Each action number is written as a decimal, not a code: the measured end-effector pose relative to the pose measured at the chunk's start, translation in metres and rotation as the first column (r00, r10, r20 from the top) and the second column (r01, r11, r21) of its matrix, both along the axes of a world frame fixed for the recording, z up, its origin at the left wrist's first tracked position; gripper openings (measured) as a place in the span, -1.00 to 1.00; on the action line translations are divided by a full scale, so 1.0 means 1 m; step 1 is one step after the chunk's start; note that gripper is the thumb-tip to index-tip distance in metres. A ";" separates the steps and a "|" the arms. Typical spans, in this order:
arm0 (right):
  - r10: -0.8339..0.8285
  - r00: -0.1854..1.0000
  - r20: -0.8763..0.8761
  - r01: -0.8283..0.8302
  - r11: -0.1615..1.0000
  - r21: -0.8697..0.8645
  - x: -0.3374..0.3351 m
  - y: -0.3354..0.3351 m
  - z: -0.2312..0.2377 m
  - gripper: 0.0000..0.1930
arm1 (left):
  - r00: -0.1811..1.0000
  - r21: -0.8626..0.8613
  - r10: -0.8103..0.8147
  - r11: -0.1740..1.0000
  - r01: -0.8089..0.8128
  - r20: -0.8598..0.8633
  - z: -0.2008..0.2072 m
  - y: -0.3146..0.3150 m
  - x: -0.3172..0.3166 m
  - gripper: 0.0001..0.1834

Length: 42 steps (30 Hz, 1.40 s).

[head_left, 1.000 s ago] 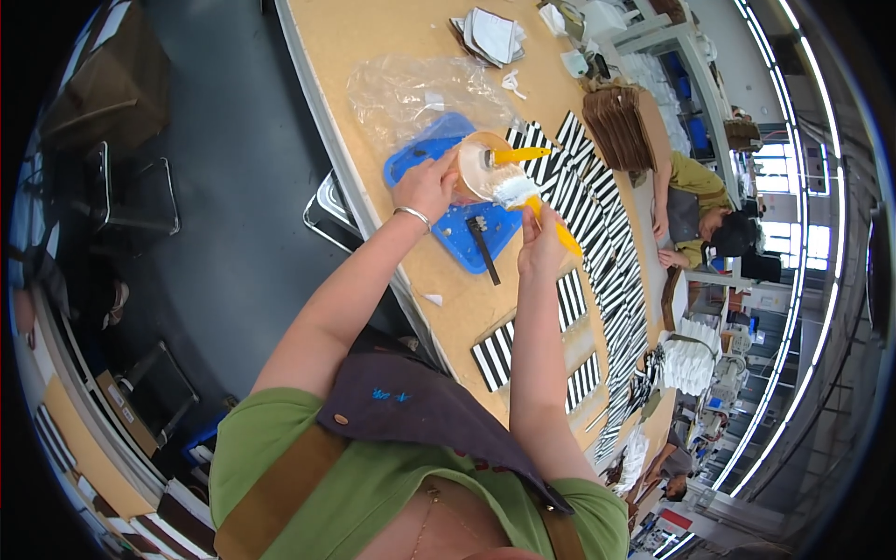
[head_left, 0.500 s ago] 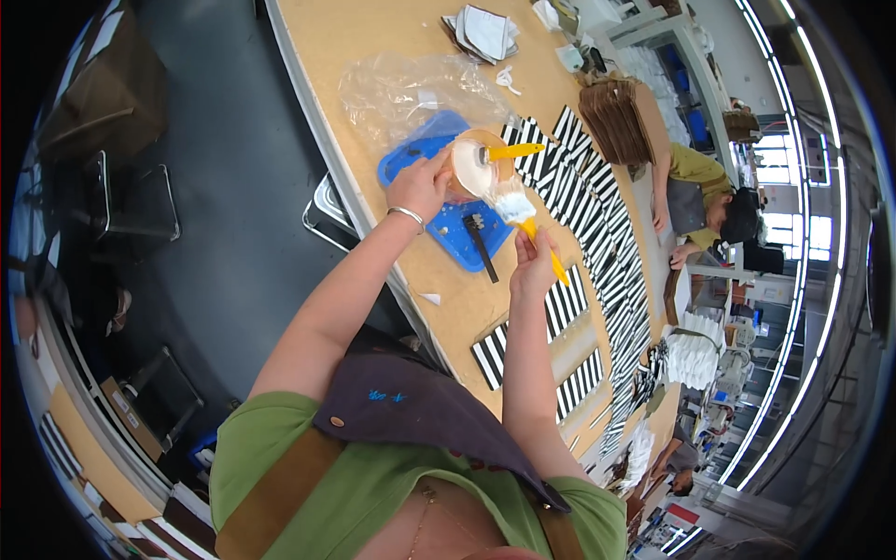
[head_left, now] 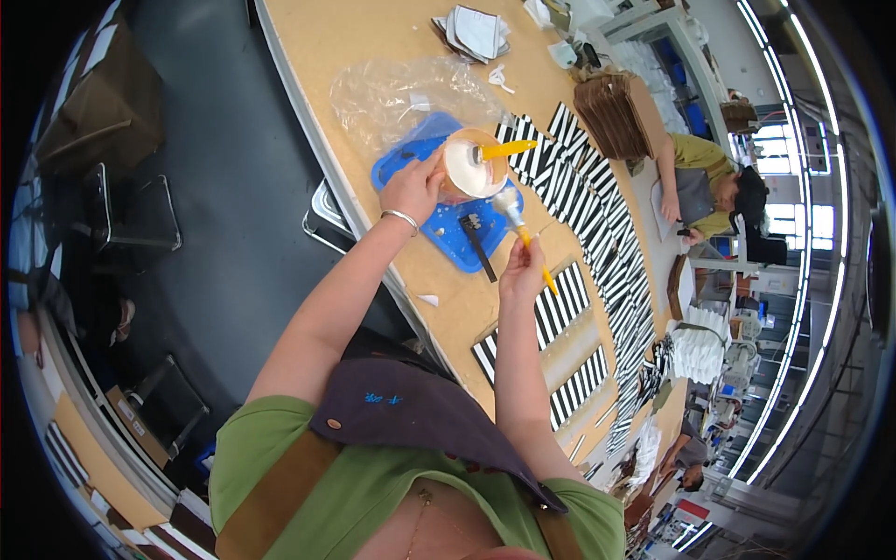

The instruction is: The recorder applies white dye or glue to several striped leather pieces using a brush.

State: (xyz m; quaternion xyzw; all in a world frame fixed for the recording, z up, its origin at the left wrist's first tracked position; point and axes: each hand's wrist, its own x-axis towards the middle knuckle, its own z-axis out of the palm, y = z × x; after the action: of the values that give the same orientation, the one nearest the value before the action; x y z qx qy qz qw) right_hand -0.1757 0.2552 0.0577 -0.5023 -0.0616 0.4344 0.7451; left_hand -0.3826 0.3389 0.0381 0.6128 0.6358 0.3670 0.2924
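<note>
My left hand (head_left: pixel 411 191) is closed on the near left side of a round tub (head_left: pixel 497 175) holding white paste, its fingers at the rim. A second paintbrush with a yellow handle (head_left: pixel 509 149) rests in the tub, its handle over the far right rim. My right hand (head_left: pixel 523 273) grips the yellow handle of a paintbrush (head_left: pixel 512 211), its white-coated bristles edge-on beside the tub's lower right rim. Beneath lies a blue tray (head_left: pixel 385 172), and in it a black-handled brush (head_left: pixel 479 250).
Black-and-white striped strips (head_left: pixel 597 224) run along the table (head_left: pixel 317 33), with striped panels (head_left: pixel 565 303) close to my right forearm. A crumpled clear plastic bag (head_left: pixel 383 98) lies beyond the tray. Stacked brown pieces (head_left: pixel 611 117) stand near a co-worker (head_left: pixel 705 182) across the table.
The brush in my right hand has turned from showing its broad face to its narrow edge, its bristles staying by the tub. The co-worker's hands have shifted.
</note>
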 end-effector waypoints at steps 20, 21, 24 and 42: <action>-0.023 0.976 -0.218 0.030 0.999 0.029 -0.002 0.032 -0.010 -0.82 | 1.000 0.032 -0.024 0.999 0.024 0.005 -0.002 -0.001 -0.002 -0.60; -0.055 0.970 -0.235 0.047 0.998 -0.040 0.001 0.028 -0.025 -0.82 | 1.000 0.024 -0.020 1.000 0.020 0.008 0.001 0.001 -0.001 -0.60; 0.031 0.984 -0.173 -0.060 0.985 -0.161 0.004 0.008 -0.040 -0.83 | 1.000 0.014 -0.026 1.000 0.027 -0.012 -0.001 0.002 -0.002 -0.61; 0.070 0.984 0.162 -0.098 0.980 0.171 0.017 0.023 0.021 -0.70 | 1.000 0.043 -0.002 0.999 0.003 -0.028 -0.008 0.001 -0.002 -0.62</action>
State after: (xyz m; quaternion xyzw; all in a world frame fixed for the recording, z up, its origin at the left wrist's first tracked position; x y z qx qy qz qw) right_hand -0.1588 0.2781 0.0792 -0.4629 -0.1792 0.4178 0.7610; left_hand -0.3848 0.3398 0.0301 0.6249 0.6311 0.3715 0.2707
